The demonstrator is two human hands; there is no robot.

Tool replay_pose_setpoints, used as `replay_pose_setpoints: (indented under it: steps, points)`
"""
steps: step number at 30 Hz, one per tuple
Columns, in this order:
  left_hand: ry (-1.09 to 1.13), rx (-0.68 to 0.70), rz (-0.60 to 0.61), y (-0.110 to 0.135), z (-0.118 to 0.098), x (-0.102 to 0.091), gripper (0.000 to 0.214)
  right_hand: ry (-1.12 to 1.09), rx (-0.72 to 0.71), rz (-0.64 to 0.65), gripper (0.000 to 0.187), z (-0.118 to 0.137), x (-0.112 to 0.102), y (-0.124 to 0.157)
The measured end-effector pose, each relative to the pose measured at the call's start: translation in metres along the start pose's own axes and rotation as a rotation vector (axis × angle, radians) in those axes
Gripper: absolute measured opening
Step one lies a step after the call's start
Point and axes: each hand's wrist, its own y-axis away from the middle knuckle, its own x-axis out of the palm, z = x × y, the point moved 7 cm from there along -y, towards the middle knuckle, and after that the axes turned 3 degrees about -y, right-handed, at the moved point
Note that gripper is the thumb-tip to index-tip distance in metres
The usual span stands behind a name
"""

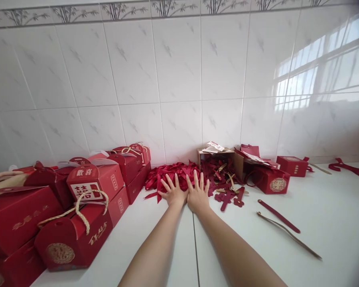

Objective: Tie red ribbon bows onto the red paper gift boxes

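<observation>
Both hands are stretched forward over the white table, side by side, thumbs close together. My left hand (175, 193) has its fingers spread at the front edge of a heap of red ribbons (155, 177). Beside it, my right hand (198, 193) is also spread, its fingertips over the right part of the same heap. Neither hand grips anything. Right of my right hand, an open cardboard box (238, 163) lies on its side, with dark red and gold strips (219, 171) spilling out. Several flower-ended red strips (227, 199) lie in front of it.
Red gift boxes with rope handles (100, 235) are stacked at the left, where another person's hand (6, 177) reaches in. Small red boxes (271, 181) stand right of the carton. A red strap (279, 217) and a brownish strap (290, 231) lie at the right. A tiled wall (179, 79) closes the back.
</observation>
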Motion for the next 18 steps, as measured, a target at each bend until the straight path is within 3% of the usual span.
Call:
replay_pose_setpoints:
  steps: [5, 11, 14, 18]
  points:
    - [-0.007, -0.002, -0.041, -0.031, -0.009, 0.011, 0.084, 0.019, -0.036, -0.027, 0.071, -0.01, 0.021, -0.035]
    - [-0.075, 0.026, -0.082, -0.062, -0.017, 0.026, 0.077, 0.004, -0.297, -0.039, 0.074, -0.008, 0.047, -0.073]
    - [-0.093, 0.051, 0.029, -0.079, -0.019, 0.04, 0.074, -0.027, -0.381, 0.07, 0.076, -0.007, 0.065, -0.084]
    - [-0.063, 0.059, 0.19, -0.098, -0.017, 0.057, 0.075, -0.091, -0.227, 0.242, 0.087, -0.021, 0.088, -0.098]
